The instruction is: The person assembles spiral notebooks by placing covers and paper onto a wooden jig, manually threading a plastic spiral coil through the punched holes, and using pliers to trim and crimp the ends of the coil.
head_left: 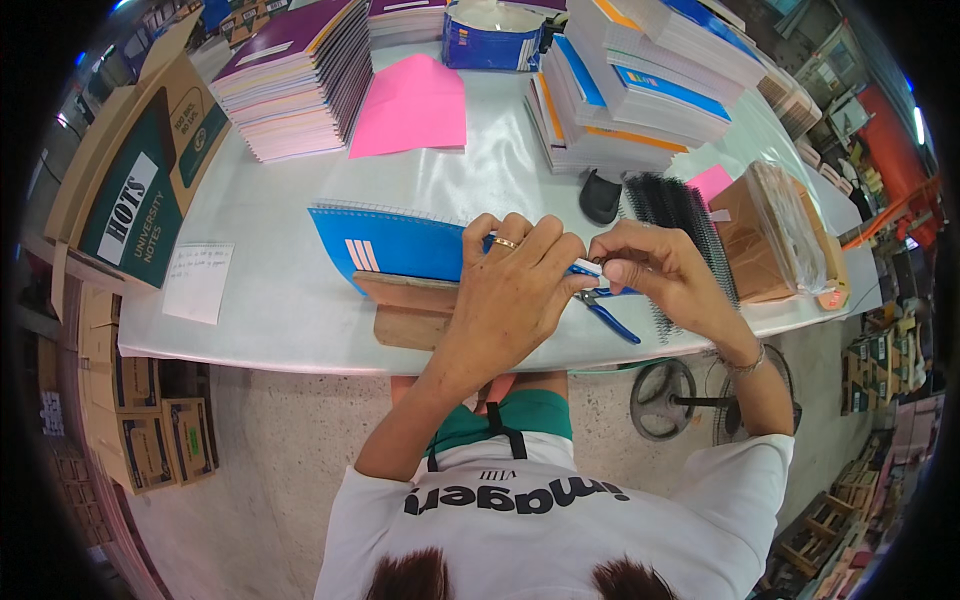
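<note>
A blue-covered notebook [405, 245] stands on its edge, its long punched edge facing up, against a brown wooden or cardboard support [408, 318]. My left hand [510, 290] is closed over the notebook's right part, fingers wrapped over its upper edge. At the notebook's right end, my right hand [670, 275] pinches with thumb and forefinger. Whatever lies between those fingertips is too small to make out. Just below the right hand lie pliers with blue handles [612, 322], their jaws partly hidden behind the hands. A bundle of black spiral coils [672, 205] lies beyond the right hand.
A stack of spiral notebooks [298, 85] stands far left beside pink paper [412, 108]. Unbound book stacks [625, 105] rise at the back right. A black holder [600, 197], a brown box [765, 235], a green carton [145, 195] and a handwritten note [198, 283] surround the work area.
</note>
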`<move>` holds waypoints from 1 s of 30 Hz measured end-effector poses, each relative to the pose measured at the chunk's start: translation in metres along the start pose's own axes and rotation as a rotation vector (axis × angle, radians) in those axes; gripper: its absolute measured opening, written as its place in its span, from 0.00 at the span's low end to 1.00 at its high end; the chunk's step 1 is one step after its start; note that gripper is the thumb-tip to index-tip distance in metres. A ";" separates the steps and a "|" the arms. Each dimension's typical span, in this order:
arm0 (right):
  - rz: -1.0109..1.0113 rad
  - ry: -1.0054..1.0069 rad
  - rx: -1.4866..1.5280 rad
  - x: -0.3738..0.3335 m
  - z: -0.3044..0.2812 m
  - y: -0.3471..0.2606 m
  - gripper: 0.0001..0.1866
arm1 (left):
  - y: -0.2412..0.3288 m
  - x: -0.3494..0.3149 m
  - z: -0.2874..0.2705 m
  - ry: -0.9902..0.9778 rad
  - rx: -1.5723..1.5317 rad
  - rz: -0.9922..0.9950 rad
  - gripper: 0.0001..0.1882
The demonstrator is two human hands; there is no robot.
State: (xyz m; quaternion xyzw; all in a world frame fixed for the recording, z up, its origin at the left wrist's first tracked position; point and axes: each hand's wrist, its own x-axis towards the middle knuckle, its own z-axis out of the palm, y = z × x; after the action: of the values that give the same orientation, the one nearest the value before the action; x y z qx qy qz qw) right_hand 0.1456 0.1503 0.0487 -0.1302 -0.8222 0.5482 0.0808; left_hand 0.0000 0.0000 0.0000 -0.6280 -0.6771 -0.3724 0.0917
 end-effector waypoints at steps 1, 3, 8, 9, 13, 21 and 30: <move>0.037 -0.012 0.082 0.001 -0.001 0.000 0.10 | 0.000 0.001 0.000 -0.001 -0.007 -0.003 0.11; 0.028 -0.011 0.082 0.002 -0.003 -0.002 0.10 | 0.001 0.001 0.000 0.006 -0.016 -0.007 0.11; -0.235 0.064 -0.450 -0.004 0.000 -0.028 0.12 | 0.002 0.002 -0.002 0.045 -0.020 0.004 0.13; -0.255 0.076 -0.478 -0.006 0.003 -0.026 0.12 | 0.003 0.001 -0.001 0.052 -0.006 0.002 0.13; -0.290 0.085 -0.510 -0.004 0.008 -0.022 0.11 | 0.004 -0.001 0.004 0.059 0.026 -0.015 0.13; -0.175 -0.009 -0.268 0.002 0.000 -0.016 0.12 | 0.004 0.000 0.005 0.038 0.030 -0.005 0.13; -0.397 0.071 -0.569 0.005 0.000 -0.017 0.13 | 0.001 0.006 0.010 0.062 0.007 -0.027 0.14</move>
State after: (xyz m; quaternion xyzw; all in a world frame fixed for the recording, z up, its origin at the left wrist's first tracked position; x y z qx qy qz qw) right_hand 0.1384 0.1458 0.0649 -0.0040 -0.9480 0.2656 0.1751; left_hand 0.0034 0.0113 -0.0032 -0.6068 -0.6834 -0.3907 0.1098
